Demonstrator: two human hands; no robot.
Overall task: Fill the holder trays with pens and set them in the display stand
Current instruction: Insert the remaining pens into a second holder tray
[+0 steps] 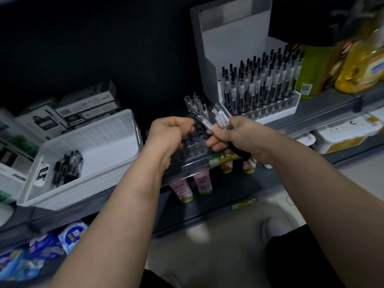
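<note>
One full tray (259, 96) is sitting in the display stand (228, 38) while the right hand (239, 136) is gripping pens (220, 119) over a nearly empty holder tray (193, 151), left hand (168, 132) curled, hold unclear.

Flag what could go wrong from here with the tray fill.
1. The holder tray sits at the front edge of the shelf; a push from the left hand could slide it off.
2. The right hand grips a loose pen bundle; one may slip out.
3. Either hand could topple the standing pens.
</note>
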